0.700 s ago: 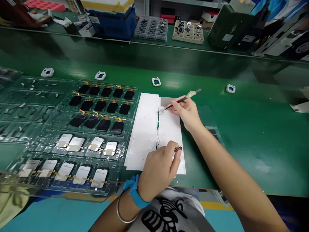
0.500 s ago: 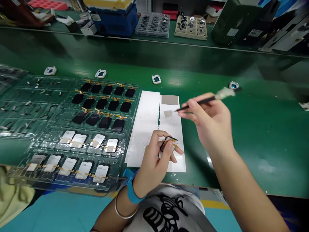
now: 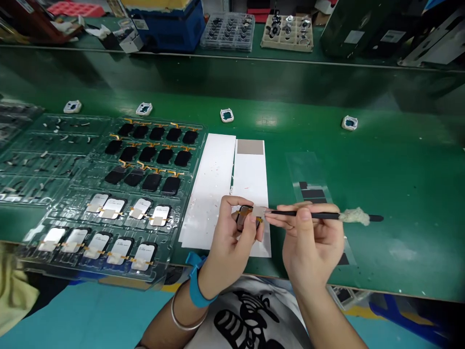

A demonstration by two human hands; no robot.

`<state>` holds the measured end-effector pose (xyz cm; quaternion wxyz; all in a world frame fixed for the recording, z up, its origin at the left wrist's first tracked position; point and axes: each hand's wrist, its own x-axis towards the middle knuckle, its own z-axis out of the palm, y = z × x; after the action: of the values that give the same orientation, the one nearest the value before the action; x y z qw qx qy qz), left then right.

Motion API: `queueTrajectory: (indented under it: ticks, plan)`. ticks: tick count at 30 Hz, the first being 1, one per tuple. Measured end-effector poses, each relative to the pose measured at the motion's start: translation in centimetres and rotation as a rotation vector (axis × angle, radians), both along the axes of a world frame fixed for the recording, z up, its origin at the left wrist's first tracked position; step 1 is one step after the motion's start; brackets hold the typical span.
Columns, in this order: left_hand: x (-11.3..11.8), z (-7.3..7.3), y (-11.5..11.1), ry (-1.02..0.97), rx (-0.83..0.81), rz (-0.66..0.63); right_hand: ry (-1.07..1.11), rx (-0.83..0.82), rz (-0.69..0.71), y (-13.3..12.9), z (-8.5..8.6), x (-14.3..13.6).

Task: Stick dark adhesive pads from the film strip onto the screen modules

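My left hand (image 3: 234,235) holds a small watch-sized screen module (image 3: 244,217) with an orange flex cable, thumb and fingers gripping its edges. Black tweezers (image 3: 321,215), wrapped in whitish material near the rear end, lie pinched in my right hand (image 3: 312,237). At their tip is a small grey adhesive piece (image 3: 258,212), held over the module's right side; whether it touches cannot be told. Below the hands lies a white backing sheet (image 3: 250,169) with a grey patch (image 3: 250,147) at its top, beside another white sheet (image 3: 212,179).
A clear tray (image 3: 174,203) at left bears rows of black screens and white-backed modules. Several white watch cases (image 3: 227,115) stand along the bench's back. Clear film with dark strips (image 3: 313,194) lies right. Behind are a blue box (image 3: 170,29) and parts trays (image 3: 286,33).
My right hand has come down and toward my left hand, bringing the grey piece from above the white sheet to the module. The film with dark strips is now uncovered.
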<state>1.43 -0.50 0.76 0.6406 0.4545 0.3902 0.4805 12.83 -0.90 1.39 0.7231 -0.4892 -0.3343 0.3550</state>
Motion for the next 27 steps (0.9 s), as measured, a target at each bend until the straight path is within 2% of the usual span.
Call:
queueTrajectory:
  ticks: [11, 20, 27]
  plan:
    - [0.40, -0.19, -0.28, -0.135, 0.051, 0.031, -0.005, -0.019, 0.008, -0.37, -0.50, -0.34]
    - [0.64, -0.43, -0.53, -0.018, 0.056, 0.074, -0.001, 0.016, -0.005, -0.27, -0.40, -0.59]
    - [0.71, -0.36, -0.57, -0.011, 0.065, 0.093, 0.002, 0.036, 0.000, -0.29, -0.40, -0.66]
